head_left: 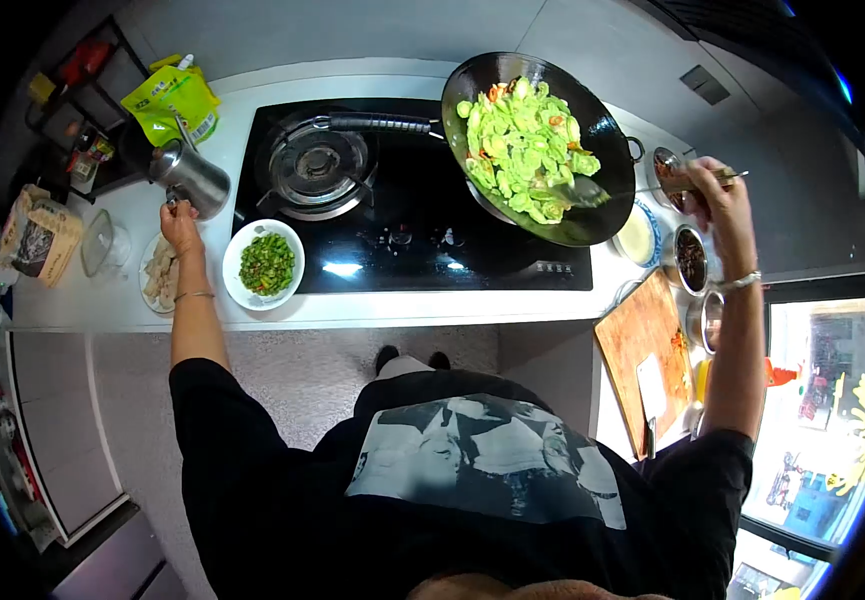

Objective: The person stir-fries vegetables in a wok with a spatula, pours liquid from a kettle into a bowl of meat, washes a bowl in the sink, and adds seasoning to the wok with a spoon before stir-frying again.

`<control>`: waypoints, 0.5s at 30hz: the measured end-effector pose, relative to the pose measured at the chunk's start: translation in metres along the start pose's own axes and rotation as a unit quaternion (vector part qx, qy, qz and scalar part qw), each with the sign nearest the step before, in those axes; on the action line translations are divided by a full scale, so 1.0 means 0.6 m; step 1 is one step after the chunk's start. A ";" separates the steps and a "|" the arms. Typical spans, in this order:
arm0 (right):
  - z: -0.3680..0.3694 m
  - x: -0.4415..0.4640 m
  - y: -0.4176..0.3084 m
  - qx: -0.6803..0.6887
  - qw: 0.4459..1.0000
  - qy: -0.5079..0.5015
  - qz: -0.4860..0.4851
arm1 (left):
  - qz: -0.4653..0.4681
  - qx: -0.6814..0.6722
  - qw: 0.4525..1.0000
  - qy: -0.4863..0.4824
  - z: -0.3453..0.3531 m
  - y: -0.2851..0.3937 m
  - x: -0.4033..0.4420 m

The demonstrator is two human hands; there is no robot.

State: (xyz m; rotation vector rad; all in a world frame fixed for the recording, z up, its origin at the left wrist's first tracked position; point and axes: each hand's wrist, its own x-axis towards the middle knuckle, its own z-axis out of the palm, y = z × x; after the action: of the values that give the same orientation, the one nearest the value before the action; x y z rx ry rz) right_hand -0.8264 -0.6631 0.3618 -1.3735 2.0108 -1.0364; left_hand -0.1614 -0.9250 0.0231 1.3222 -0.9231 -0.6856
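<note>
Left of the wok point(607, 125), the left hand point(182, 225) grasps a metal pitcher point(197, 178); at its right, the right hand point(714, 195) grips a spatula point(586, 192) reaching the greens point(522, 145).

We see the black wok point(607, 130) at the far right of the stove point(412, 215), its long handle pointing left and a small loop on its right. Bright green slices point(520, 145) with orange bits fill its far left side. Our spatula point(584, 192) slants in from the right, its metal blade down among them. Our steel jug point(199, 182) is left of the stove.
</note>
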 end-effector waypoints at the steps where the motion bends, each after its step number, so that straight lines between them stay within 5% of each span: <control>1: -0.018 -0.002 -0.022 -0.015 1.000 -0.023 0.015 | 0.002 -0.009 1.000 -0.006 0.003 -0.007 0.000; 5: -0.021 0.014 -0.009 -0.033 0.998 -0.046 0.017 | 0.008 -0.021 1.000 -0.018 -0.002 -0.054 0.013; 8: 0.060 0.047 0.051 0.022 1.000 0.004 0.009 | 0.025 0.249 0.968 -0.006 -0.004 -0.013 -0.001; 11: 0.123 0.091 0.080 0.118 0.992 0.030 0.011 | 0.059 0.377 0.924 -0.017 -0.035 -0.022 0.024; 15: 0.113 0.128 0.020 0.097 0.995 0.010 -0.027 | 0.075 0.237 0.969 -0.003 -0.085 0.037 -0.032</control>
State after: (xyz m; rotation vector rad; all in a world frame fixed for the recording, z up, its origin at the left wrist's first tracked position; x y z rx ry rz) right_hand -0.8115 -0.7528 0.3135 -1.3254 1.8405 -1.2387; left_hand -0.1286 -0.8796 0.0418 1.6471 -1.2277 -0.3602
